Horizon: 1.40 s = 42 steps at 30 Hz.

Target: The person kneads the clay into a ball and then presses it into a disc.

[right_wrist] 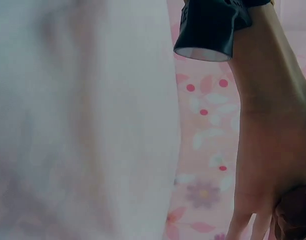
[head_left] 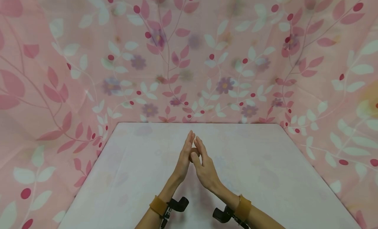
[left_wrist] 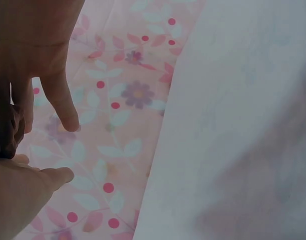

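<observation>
In the head view, a small brown rounded lump [head_left: 194,150] sits between my two palms, partly covered by fingers and thumb. My left hand [head_left: 182,162] stands on its side with the fingers straight and pointing away, its palm against the lump. From the other side my right hand [head_left: 207,171] presses the lump, fingers extended and thumb lying across its near side. The fingertips of both hands lean toward each other. Up close in the left wrist view the lump [left_wrist: 7,131] looks dark and uneven; the right wrist view catches only part of it at the lower right edge.
A white cloth-covered table [head_left: 141,147] lies under the hands. Pink flowered fabric [head_left: 183,71] hangs behind it and along both sides. A black wrist camera [head_left: 179,204] on a tan band sits on the left wrist, another black camera [head_left: 222,215] on the right.
</observation>
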Each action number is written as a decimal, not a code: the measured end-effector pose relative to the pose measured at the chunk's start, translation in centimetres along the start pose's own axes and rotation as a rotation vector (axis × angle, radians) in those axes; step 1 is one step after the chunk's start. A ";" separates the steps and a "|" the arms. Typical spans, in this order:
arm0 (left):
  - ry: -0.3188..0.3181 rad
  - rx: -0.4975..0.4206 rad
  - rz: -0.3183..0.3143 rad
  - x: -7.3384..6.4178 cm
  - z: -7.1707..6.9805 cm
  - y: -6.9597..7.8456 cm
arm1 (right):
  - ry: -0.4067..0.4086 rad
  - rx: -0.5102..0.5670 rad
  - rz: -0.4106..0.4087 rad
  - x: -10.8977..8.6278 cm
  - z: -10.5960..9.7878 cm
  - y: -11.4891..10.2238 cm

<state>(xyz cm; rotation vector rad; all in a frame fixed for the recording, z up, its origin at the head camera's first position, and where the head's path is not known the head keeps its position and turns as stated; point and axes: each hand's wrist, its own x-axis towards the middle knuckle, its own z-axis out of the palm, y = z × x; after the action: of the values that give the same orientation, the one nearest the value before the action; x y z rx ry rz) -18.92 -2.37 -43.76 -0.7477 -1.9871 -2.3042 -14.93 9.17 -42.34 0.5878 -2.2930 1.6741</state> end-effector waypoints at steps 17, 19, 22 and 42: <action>-0.082 0.050 0.067 -1.2 1.9 0.7 | -0.016 0.185 0.038 1.3 -0.7 0.4; -0.072 0.054 0.065 -1.6 2.0 0.7 | -0.005 0.175 0.045 1.5 -0.7 0.4; -0.061 0.053 0.063 -2.1 2.3 0.8 | 0.020 0.179 0.074 1.9 -0.9 0.5; -0.112 0.159 0.130 -2.5 2.7 3.7 | -0.079 0.186 0.181 3.0 -2.4 2.8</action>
<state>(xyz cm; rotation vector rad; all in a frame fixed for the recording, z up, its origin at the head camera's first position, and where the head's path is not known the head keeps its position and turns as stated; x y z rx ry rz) -14.62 -1.29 -41.00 -0.9792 -2.0684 -2.0476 -18.95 11.68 -42.69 0.5039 -2.3215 1.9988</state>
